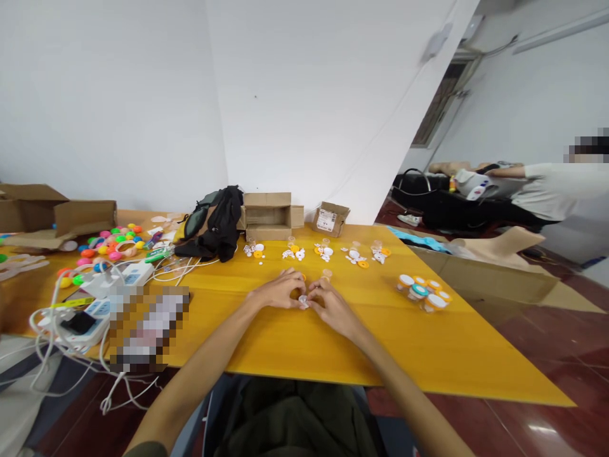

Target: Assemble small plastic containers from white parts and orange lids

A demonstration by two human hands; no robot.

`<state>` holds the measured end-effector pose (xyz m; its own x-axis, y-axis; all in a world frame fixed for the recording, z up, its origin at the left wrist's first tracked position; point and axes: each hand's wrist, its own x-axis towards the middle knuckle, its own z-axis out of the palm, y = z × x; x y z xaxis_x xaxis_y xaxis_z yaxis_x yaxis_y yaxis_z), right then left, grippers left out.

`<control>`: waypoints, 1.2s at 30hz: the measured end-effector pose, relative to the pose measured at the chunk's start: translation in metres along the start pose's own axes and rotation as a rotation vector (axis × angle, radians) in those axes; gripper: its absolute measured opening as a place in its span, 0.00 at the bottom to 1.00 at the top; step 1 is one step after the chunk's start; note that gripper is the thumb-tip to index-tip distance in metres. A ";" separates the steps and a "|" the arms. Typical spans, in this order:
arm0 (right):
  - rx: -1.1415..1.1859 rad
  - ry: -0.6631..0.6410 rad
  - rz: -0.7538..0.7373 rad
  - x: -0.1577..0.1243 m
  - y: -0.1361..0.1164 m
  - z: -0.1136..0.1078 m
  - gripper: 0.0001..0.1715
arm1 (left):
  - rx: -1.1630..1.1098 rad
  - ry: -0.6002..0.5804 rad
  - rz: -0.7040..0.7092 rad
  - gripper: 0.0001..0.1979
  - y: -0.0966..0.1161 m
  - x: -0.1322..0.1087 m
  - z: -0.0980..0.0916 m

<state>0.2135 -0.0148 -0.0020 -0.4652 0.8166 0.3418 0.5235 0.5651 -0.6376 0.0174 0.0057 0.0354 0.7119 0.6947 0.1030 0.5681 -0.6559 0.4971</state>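
Pinching one small clear piece [303,300] together, left hand [278,292] and right hand [333,306] may lose grip, so it rolls off the yellow table's [295,355] near edge.

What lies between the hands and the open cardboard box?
Head view: little groups of white and orange pieces, apart from the cardboard box, left hand and right hand, which pinch a small clear piece.

- Plain white walls [118,95] meet in a corner behind the table's far edge.
- Yellow wooden table [295,355] fills the middle.
- Glossy dark red floor [523,355] runs along the table's right edge and reflects light.
- Barred window [445,101] sits at upper right.
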 end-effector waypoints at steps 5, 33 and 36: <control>-0.020 -0.017 0.001 0.002 -0.001 -0.001 0.08 | 0.006 -0.001 0.005 0.08 -0.001 0.000 0.001; -0.370 -0.181 0.080 0.008 -0.023 -0.014 0.09 | 0.068 0.002 0.037 0.08 0.002 0.000 0.002; -0.341 -0.165 0.064 0.008 -0.020 -0.013 0.09 | 0.068 -0.003 0.033 0.08 0.002 0.000 0.002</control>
<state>0.2091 -0.0179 0.0224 -0.5178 0.8373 0.1755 0.7499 0.5429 -0.3781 0.0195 0.0037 0.0346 0.7319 0.6716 0.1155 0.5712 -0.6970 0.4335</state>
